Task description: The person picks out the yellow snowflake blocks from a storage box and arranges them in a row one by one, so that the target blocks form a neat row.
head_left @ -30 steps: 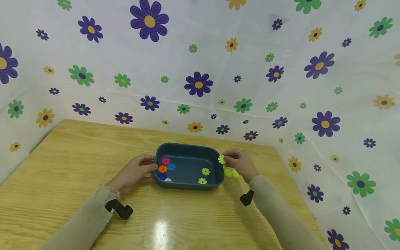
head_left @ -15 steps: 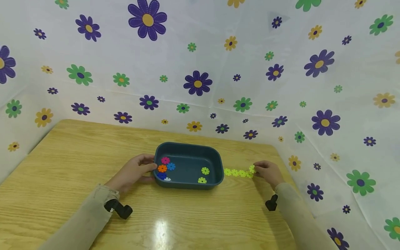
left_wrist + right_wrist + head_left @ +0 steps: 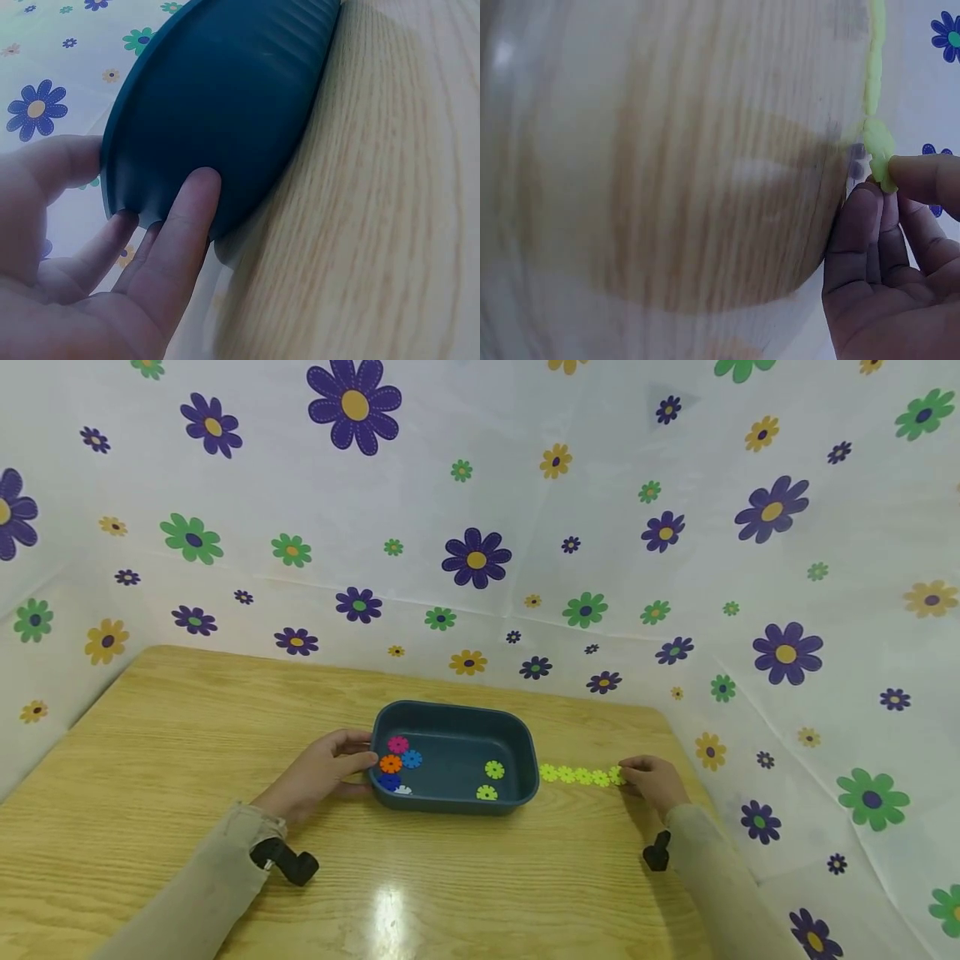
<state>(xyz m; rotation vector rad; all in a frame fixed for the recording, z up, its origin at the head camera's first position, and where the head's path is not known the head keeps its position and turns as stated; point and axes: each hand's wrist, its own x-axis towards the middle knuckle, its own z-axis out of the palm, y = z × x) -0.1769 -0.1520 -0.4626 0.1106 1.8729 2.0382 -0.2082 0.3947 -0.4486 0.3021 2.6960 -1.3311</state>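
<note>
My left hand (image 3: 318, 772) holds the left end of a dark blue plastic bin (image 3: 450, 807), its thumb and fingers against the end wall. In the left wrist view the bin (image 3: 217, 97) fills the top, with the fingertips along its edge. At the right of the table my right hand (image 3: 656, 783) pinches a yellow-green toothed disc (image 3: 617, 775) between thumb and fingers. That disc stands at the right end of a row of matching discs (image 3: 583, 776) running from the bin's right side. The right wrist view shows the pinched disc (image 3: 881, 161) edge-on, in line with the row.
Inside the bin at left lie a pink disc (image 3: 398, 744), an orange disc (image 3: 391, 764), blue discs (image 3: 412, 759) and a white disc (image 3: 403, 790). Two yellow-green discs (image 3: 494, 769) lie at its right. A flower-print sheet (image 3: 420, 485) borders the wooden table (image 3: 225, 735).
My right hand has moved right from the bin's right rim with a yellow-green disc and lowered it to the end of the row. The left hand and bin have stayed in place.
</note>
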